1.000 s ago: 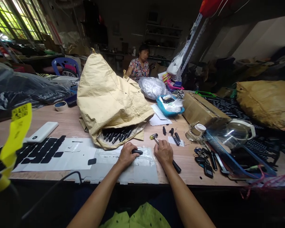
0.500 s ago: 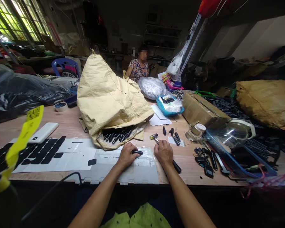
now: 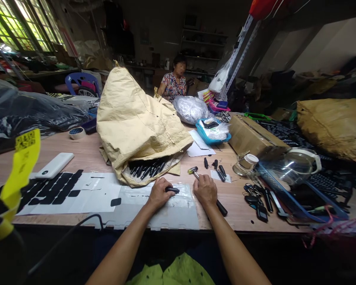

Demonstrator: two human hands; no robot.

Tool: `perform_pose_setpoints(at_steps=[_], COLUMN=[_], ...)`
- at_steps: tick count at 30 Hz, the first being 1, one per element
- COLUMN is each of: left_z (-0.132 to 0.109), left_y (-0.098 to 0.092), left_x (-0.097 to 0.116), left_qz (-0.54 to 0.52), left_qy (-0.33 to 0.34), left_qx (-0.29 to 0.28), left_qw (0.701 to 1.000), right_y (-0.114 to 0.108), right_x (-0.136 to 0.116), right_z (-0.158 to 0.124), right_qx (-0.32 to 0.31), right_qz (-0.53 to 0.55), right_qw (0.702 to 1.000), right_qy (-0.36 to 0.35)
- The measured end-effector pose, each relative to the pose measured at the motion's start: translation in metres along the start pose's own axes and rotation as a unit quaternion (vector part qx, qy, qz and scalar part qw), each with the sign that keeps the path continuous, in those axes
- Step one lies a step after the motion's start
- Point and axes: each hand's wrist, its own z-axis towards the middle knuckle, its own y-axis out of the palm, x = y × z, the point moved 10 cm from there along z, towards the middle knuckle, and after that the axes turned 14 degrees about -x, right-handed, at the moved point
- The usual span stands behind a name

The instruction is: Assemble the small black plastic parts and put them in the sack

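Note:
My left hand [image 3: 159, 192] is closed on a short black cylindrical piece [image 3: 173, 190], which sticks out to the right over a clear plastic sheet [image 3: 166, 211]. To its right, my right hand [image 3: 206, 190] is wrapped round a small hammer [image 3: 192, 170]. The hammer's head lies beyond my fingers and its black handle end shows below my wrist. In front of my left hand, the mouth of a large tan sack [image 3: 142, 126] spills several black cylindrical pieces [image 3: 148, 169]. A few more black pieces [image 3: 221, 172] lie beyond my right hand.
Left are a white power bank [image 3: 55, 165], black patches on white paper [image 3: 97, 198] and a tape roll [image 3: 77, 133]. Right are keys [image 3: 256, 204], a glass jug [image 3: 296, 165], a blue tray [image 3: 332, 215] and a cardboard box [image 3: 252, 136]. A person [image 3: 175, 83] sits across the table.
Both hands stay in place with the same things in them. The view shifts very slightly, and the yellow tag at the left has swung further left.

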Motion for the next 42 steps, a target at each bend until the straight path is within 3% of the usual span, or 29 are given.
perform_pose_setpoints(at_steps=[42], left_z=[0.0018], left_y=[0.002], left_x=[-0.0017], left_qz=[0.008], left_qy=[-0.001], left_qx=[-0.006], left_qw=[1.0], right_y=[-0.0024], right_x=[-0.0007], right_z=[-0.0002], right_qx=[0.013], right_qz=[0.007], right_qw=[1.0], right_qy=[-0.004])
